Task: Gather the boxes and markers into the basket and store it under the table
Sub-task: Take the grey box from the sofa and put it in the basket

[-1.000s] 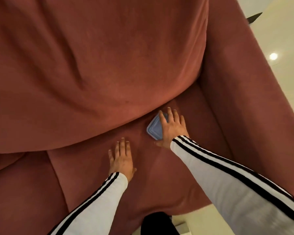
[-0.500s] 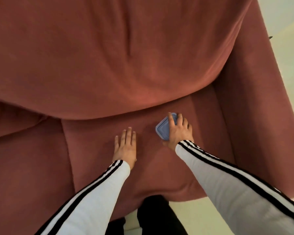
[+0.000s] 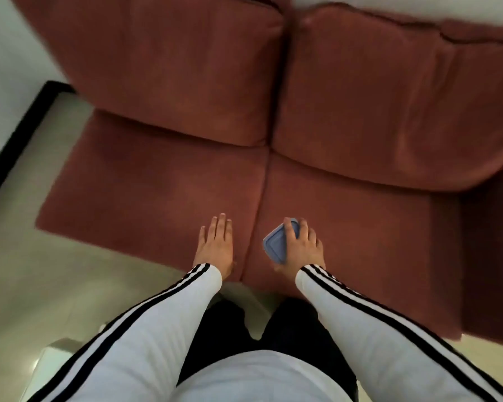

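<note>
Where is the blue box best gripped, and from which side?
Grip the blue box across opposite edges, from above, as the right hand does: thumb on the near edge, fingers over the far one. It looks flat and small, so one hand likely spans it.

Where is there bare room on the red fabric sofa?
Bare: left seat cushion beyond the left hand; right seat cushion between the right hand, holding the small blue plastic box, and the armrest. Crowded beside the centre seam.
</note>
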Tool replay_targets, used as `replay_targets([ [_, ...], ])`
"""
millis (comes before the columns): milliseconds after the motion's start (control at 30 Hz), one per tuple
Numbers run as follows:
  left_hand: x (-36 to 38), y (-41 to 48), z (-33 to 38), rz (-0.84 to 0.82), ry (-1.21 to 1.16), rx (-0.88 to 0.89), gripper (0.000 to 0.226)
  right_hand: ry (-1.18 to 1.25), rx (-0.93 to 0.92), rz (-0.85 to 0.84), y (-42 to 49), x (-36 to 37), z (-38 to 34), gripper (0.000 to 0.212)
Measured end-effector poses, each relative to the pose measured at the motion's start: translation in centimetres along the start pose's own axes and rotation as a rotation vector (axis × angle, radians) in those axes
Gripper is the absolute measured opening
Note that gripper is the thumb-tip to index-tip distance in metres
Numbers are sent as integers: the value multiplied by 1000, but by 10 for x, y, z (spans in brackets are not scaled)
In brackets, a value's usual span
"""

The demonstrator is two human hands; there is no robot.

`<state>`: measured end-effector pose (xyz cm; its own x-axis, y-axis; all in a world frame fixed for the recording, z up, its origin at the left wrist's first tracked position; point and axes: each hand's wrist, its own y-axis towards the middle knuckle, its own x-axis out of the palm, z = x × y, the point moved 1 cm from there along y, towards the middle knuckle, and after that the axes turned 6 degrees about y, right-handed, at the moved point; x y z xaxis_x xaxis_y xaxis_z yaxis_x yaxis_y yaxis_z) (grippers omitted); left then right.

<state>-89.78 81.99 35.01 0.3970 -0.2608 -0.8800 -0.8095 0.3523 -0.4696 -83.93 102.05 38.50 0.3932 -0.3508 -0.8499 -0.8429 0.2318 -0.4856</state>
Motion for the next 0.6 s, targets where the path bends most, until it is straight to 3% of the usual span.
replay_targets([
  [233,42,-112,-197,-18,-218,-423,102,-145,-364,-110,-20,35,-221,123],
  [367,64,-141,-274,58,-390,-615,111,-320,-555,-164,-7,61,-318,123],
  [600,130,-174,-403,19,-574,-930,94,-515,-841,-267,40,120,-516,126],
])
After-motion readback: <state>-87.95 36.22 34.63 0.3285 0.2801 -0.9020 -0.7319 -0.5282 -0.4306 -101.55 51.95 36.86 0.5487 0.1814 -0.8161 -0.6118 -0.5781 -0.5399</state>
